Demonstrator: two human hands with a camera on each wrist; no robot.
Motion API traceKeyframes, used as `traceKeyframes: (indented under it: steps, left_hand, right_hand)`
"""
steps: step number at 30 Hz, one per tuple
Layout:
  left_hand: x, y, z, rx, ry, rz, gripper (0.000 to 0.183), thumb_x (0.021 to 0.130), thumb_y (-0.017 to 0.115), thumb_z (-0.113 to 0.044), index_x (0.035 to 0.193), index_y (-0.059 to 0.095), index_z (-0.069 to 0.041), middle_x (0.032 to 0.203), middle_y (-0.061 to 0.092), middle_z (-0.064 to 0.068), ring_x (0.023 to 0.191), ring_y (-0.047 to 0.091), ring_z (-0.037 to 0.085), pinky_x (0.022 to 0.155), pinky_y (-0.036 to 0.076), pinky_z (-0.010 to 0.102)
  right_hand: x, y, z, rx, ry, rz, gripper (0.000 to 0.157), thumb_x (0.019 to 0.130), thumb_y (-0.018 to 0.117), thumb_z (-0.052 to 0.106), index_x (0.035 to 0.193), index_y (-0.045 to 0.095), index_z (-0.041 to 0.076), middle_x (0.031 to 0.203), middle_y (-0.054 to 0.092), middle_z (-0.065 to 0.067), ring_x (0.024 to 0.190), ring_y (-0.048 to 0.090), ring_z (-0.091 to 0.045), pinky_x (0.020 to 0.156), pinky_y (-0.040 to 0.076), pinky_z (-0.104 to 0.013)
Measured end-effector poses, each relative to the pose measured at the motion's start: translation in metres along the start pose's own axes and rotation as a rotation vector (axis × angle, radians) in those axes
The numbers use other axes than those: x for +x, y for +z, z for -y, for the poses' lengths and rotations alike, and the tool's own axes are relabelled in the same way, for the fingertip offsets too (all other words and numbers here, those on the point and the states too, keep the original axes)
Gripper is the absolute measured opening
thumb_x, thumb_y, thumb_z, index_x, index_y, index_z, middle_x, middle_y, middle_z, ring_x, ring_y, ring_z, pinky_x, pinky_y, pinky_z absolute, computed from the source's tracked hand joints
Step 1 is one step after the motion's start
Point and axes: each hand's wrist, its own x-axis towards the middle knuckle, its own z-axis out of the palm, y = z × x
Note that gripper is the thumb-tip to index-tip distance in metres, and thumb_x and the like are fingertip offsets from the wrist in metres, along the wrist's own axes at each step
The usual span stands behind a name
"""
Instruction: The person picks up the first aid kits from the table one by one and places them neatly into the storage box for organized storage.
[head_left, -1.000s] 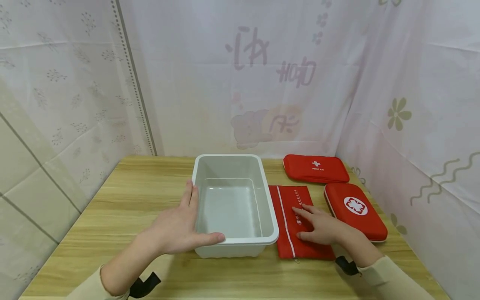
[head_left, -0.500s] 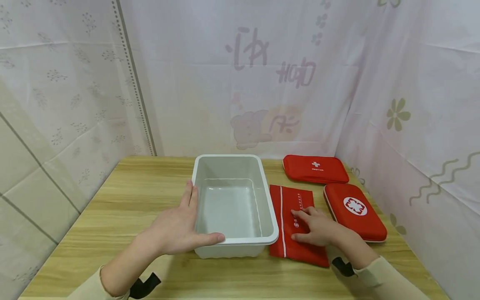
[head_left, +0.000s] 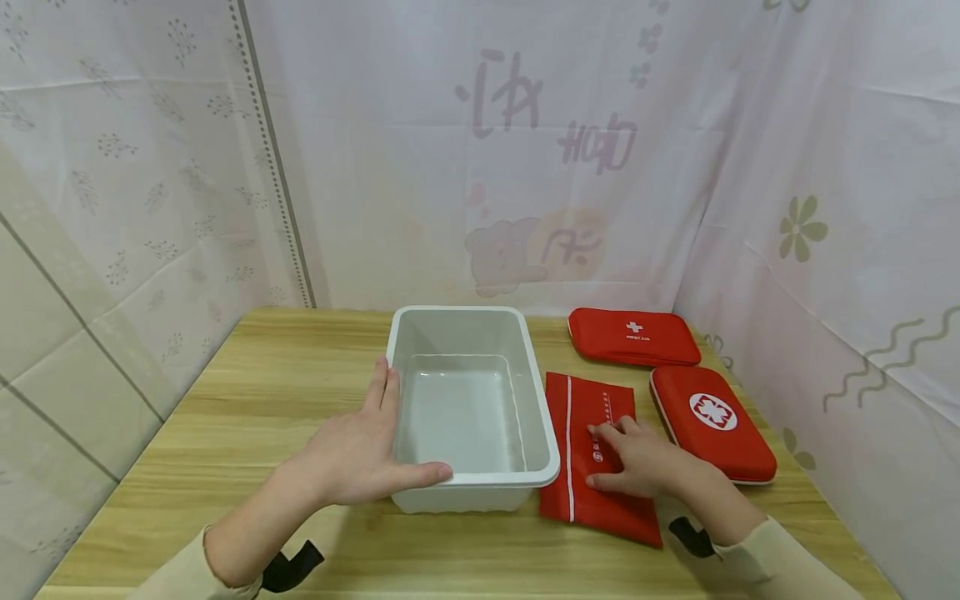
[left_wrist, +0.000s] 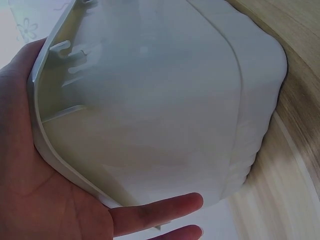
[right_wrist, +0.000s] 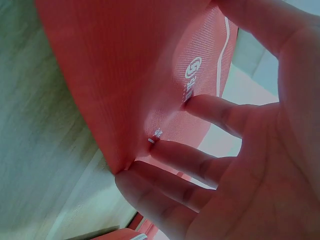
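Observation:
A pale grey plastic basin (head_left: 465,417) with a white rim stands on the table. My left hand (head_left: 348,462) rests at its front left corner, fingers along the left side, thumb straight along the front rim. In the left wrist view the palm lies against the rim of the basin (left_wrist: 165,110). Right of the basin lies a flat red zippered pouch (head_left: 600,512) with a white stripe and small white print. My right hand (head_left: 645,458) presses on it with spread fingers; in the right wrist view the fingertips dent the fabric of the pouch (right_wrist: 115,75).
A red first aid case (head_left: 633,342) with a white cross lies at the back right. In front of it, a thicker red case (head_left: 712,442) with a round white emblem sits near the table's right edge. Printed curtains (head_left: 375,167) hang behind the wooden table (head_left: 300,358).
Under the right hand, the red pouch has slid toward the person and turned slightly, and its near edge now sits lower. The left hand and basin stay in place.

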Motion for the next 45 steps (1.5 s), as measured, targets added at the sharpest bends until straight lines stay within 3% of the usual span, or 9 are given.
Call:
traceKeyframes:
  steps: [19, 24, 29, 35, 41, 45]
  left_hand:
    - [0.0, 0.0, -0.001, -0.009, -0.003, 0.006, 0.155, 0.079, 0.065, -0.097, 0.173, -0.001, 0.006, 0.183, -0.012, 0.024, 0.077, 0.072, 0.025, 0.079, 0.061, 0.047]
    - [0.0, 0.001, -0.001, -0.01, -0.002, 0.003, 0.156, 0.077, 0.064, -0.098, 0.173, -0.001, 0.006, 0.184, -0.011, 0.023, 0.078, 0.073, 0.026, 0.077, 0.061, 0.046]
    - [0.001, 0.001, 0.0, -0.012, 0.002, -0.003, 0.156, 0.078, 0.065, -0.098, 0.173, -0.001, 0.007, 0.183, -0.011, 0.024, 0.078, 0.073, 0.026, 0.076, 0.06, 0.046]
    - [0.0, 0.0, 0.0, -0.02, -0.002, 0.004, 0.156, 0.078, 0.065, -0.097, 0.173, -0.003, 0.005, 0.184, -0.013, 0.022, 0.079, 0.073, 0.025, 0.075, 0.059, 0.045]
    - [0.0, 0.0, 0.0, -0.015, 0.001, -0.001, 0.156, 0.077, 0.065, -0.098, 0.174, -0.003, 0.005, 0.184, -0.012, 0.023, 0.079, 0.073, 0.026, 0.074, 0.059, 0.045]
    - [0.001, 0.0, 0.001, -0.012, 0.002, -0.003, 0.156, 0.078, 0.065, -0.097, 0.173, -0.001, 0.006, 0.183, -0.011, 0.024, 0.08, 0.074, 0.026, 0.073, 0.059, 0.045]
  right_hand:
    - [-0.014, 0.001, -0.002, 0.044, 0.01, 0.041, 0.085, 0.083, 0.092, 0.051, 0.153, 0.06, 0.015, 0.139, 0.056, -0.018, 0.13, 0.051, -0.042, 0.103, 0.054, -0.07]
    - [-0.014, -0.01, -0.007, 0.062, 0.039, -0.027, 0.079, 0.087, 0.089, 0.054, 0.15, 0.063, 0.014, 0.143, 0.054, -0.026, 0.129, 0.055, -0.044, 0.099, 0.057, -0.068]
    - [0.0, -0.026, -0.013, 0.18, 0.174, -0.065, 0.085, 0.095, 0.082, 0.047, 0.158, 0.047, 0.002, 0.141, 0.043, -0.042, 0.122, 0.055, -0.052, 0.096, 0.057, -0.069]
    - [0.023, -0.023, -0.025, 0.312, 0.283, -0.035, 0.088, 0.095, 0.082, 0.04, 0.16, 0.038, 0.001, 0.136, 0.042, -0.042, 0.128, 0.041, -0.056, 0.1, 0.051, -0.07]
    - [0.036, -0.017, -0.035, 0.428, 0.316, -0.042, 0.1, 0.091, 0.089, 0.031, 0.164, 0.026, 0.003, 0.138, 0.038, -0.042, 0.131, 0.035, -0.057, 0.1, 0.048, -0.063]
    - [0.038, -0.018, -0.042, 0.536, 0.267, -0.039, 0.104, 0.09, 0.09, 0.026, 0.165, 0.02, 0.005, 0.14, 0.043, -0.038, 0.128, 0.046, -0.051, 0.098, 0.048, -0.053]
